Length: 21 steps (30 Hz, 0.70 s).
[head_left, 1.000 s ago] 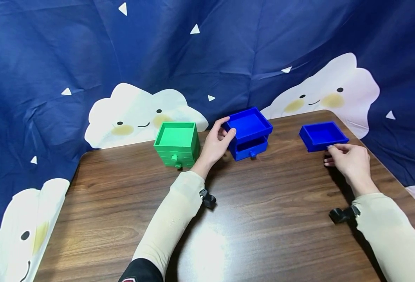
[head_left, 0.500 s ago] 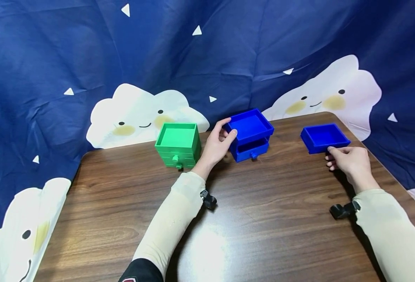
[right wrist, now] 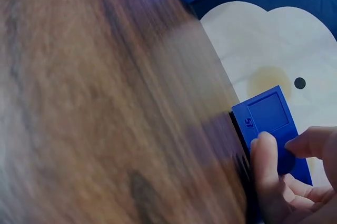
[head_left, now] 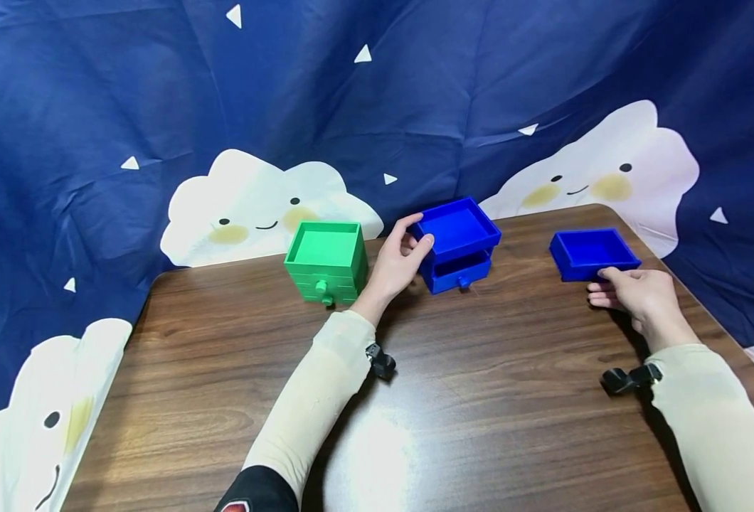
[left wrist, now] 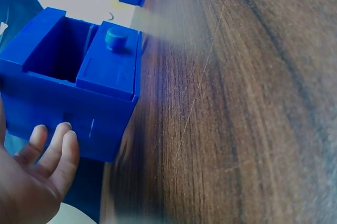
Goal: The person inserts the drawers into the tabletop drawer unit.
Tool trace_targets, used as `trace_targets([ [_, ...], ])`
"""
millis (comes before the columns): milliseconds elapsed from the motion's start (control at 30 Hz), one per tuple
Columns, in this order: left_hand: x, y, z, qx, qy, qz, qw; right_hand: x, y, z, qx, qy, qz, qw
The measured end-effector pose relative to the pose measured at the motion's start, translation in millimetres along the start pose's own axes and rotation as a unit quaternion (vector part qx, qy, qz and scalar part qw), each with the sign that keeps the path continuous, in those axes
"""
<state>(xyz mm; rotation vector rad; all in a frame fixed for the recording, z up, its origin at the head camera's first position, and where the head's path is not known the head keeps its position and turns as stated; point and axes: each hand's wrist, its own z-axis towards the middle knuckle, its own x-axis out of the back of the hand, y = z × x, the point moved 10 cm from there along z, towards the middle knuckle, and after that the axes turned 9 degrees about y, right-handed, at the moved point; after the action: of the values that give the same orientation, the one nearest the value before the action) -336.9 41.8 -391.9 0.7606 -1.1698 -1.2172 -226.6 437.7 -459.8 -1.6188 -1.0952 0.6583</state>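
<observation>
In the head view a blue drawer cabinet (head_left: 459, 226) stands near the table's back edge, with an open upper slot and a knobbed lower drawer (head_left: 460, 272) in place. My left hand (head_left: 395, 267) grips its left side, thumb at the front of the top rim and index finger farther back. The left wrist view shows other fingertips (left wrist: 66, 134) against the cabinet's side. Off to the right, my right hand (head_left: 652, 295) holds a loose blue drawer (head_left: 574, 269) from the front. The right wrist view shows thumb and finger pinching its round knob (right wrist: 287, 163).
A green drawer cabinet (head_left: 326, 274) with knobs stands left of the blue one. The brown wooden table (head_left: 492, 370) ends at a right edge close to my right hand. Behind it hangs a dark blue cloth (head_left: 415, 85) with white clouds.
The head view has shifted slightly. The loose drawer has turned a little in my right hand, whose lower fingers have moved. My left hand stays on the blue cabinet.
</observation>
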Motion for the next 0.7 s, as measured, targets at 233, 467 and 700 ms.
trace_targets([
  [233, 0.0, -0.6, -0.5, 0.003, 0.001, 0.002, 1.0, -9.6, 4.1, -3.3, -0.063, -0.031, 0.169, 0.9831],
  [467, -0.3, 0.2, -0.8, 0.006, -0.001, 0.001, 1.0, -13.4, 3.3, -5.2, -0.094, -0.044, 0.258, 0.9606],
  [700, -0.1, 0.6, 0.0, 0.005, -0.002, 0.002, 1.0, -14.8, 5.0, -7.9, -0.118, -0.038, 0.302, 0.945],
])
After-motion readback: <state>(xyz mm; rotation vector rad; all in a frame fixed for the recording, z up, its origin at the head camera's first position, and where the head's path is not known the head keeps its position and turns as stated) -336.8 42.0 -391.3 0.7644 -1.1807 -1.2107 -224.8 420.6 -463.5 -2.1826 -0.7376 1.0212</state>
